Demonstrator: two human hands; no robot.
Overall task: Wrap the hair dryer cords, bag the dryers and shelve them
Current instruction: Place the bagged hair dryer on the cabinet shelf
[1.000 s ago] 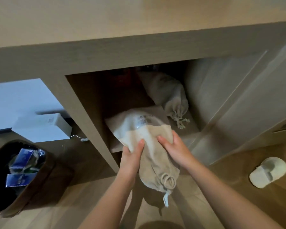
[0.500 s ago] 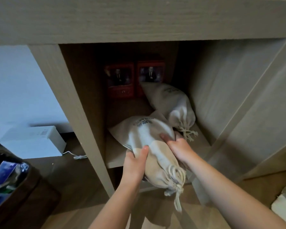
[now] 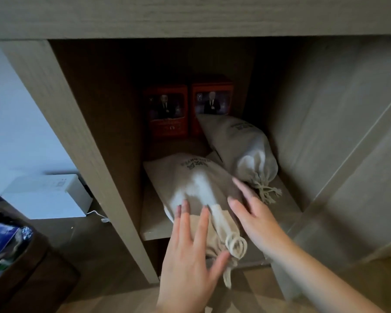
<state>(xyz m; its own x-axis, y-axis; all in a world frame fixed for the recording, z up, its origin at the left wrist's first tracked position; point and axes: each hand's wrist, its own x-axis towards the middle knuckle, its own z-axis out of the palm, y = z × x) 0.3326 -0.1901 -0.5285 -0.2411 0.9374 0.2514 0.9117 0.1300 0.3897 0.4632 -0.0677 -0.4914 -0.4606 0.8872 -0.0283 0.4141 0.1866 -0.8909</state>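
Observation:
A beige drawstring bag (image 3: 196,186) with a dryer inside lies on the cupboard shelf (image 3: 151,229), its tied neck hanging over the front edge. My left hand (image 3: 190,256) rests flat on the bag's near end, fingers spread. My right hand (image 3: 251,213) presses its right side with straight fingers. Neither hand grips it. A second tied bag (image 3: 239,150) lies behind and to the right on the same shelf.
Two red boxes (image 3: 185,111) stand at the back of the shelf. The cupboard's left panel (image 3: 77,143) and right wall (image 3: 325,132) close it in. A white box (image 3: 48,195) and a dark bin (image 3: 11,251) with wrappers sit on the floor at left.
The bag has slid further onto the shelf. Both hands have let go of their grip and now lie flat on it. My head has moved closer to the cupboard.

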